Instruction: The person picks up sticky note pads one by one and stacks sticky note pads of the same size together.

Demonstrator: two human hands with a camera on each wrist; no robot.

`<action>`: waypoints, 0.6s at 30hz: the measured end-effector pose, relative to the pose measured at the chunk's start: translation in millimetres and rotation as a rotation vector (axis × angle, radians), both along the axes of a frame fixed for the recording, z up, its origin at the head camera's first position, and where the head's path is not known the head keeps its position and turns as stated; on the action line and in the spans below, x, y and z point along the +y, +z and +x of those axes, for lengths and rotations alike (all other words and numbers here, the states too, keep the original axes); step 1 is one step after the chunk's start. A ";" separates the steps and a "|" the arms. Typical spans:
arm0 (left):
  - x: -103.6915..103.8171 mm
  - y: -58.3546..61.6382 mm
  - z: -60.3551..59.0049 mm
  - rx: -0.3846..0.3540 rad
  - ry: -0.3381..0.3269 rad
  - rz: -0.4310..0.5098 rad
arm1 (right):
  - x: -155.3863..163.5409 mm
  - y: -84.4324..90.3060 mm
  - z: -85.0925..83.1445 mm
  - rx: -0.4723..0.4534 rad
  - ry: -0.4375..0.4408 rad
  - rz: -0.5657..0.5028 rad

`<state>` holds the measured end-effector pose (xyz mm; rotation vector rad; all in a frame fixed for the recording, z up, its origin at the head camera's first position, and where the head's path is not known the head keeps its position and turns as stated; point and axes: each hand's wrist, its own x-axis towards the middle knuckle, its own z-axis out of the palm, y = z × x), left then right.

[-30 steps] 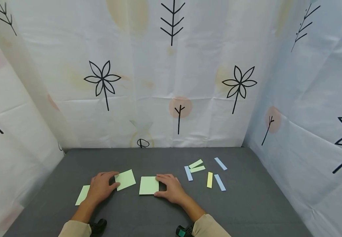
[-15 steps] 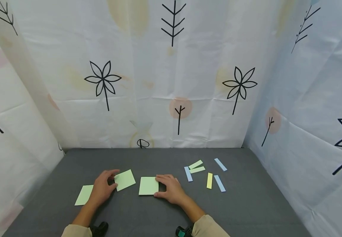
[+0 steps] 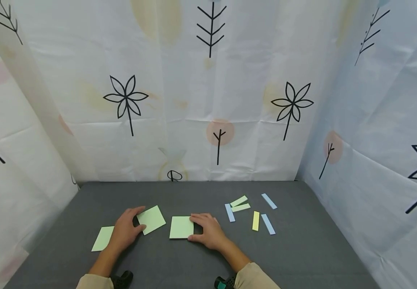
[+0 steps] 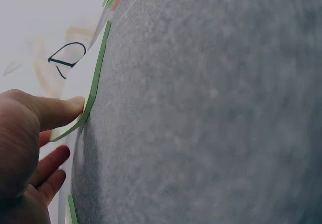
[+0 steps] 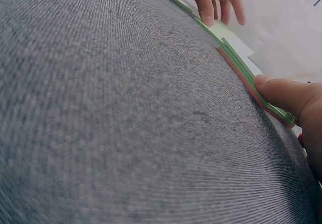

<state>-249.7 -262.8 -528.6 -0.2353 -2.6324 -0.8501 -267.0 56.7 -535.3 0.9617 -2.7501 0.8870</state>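
Observation:
A pale green square sticky note pad (image 3: pixel 152 220) lies turned at an angle on the dark grey table, and my left hand (image 3: pixel 124 230) pinches its left side between thumb and forefinger. Up close in the left wrist view, the thumb presses the pad's green edge (image 4: pixel 98 73). My right hand (image 3: pixel 209 230) grips the right side of a second pale green pad (image 3: pixel 181 227), which sits squarer to the table. In the right wrist view that one is a stack of several green layers over a reddish layer (image 5: pixel 241 73). A third green pad (image 3: pixel 102 238) is partly hidden by the left forearm.
To the right of my hands lie narrow paper strips: blue ones (image 3: pixel 267 224), two green ones (image 3: pixel 241 207) and a yellow one (image 3: pixel 255 220). White printed cloth (image 3: pixel 179 100) walls in the table's back and sides.
My left hand first drew slightly off the middle pad, then took its edge again. That pad is now turned a little more and shifted slightly left. The right hand has stayed in place.

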 end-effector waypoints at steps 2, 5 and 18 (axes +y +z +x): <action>1.4 -1.4 0.1 0.030 -0.005 0.016 | 0.1 -0.5 -0.1 0.004 0.000 -0.001; 3.4 -4.6 -0.1 0.066 0.008 0.036 | -0.1 -1.1 -0.2 0.005 0.004 -0.007; 4.2 6.0 1.0 -0.013 0.074 0.429 | -0.2 -0.4 -0.3 -0.005 0.005 -0.013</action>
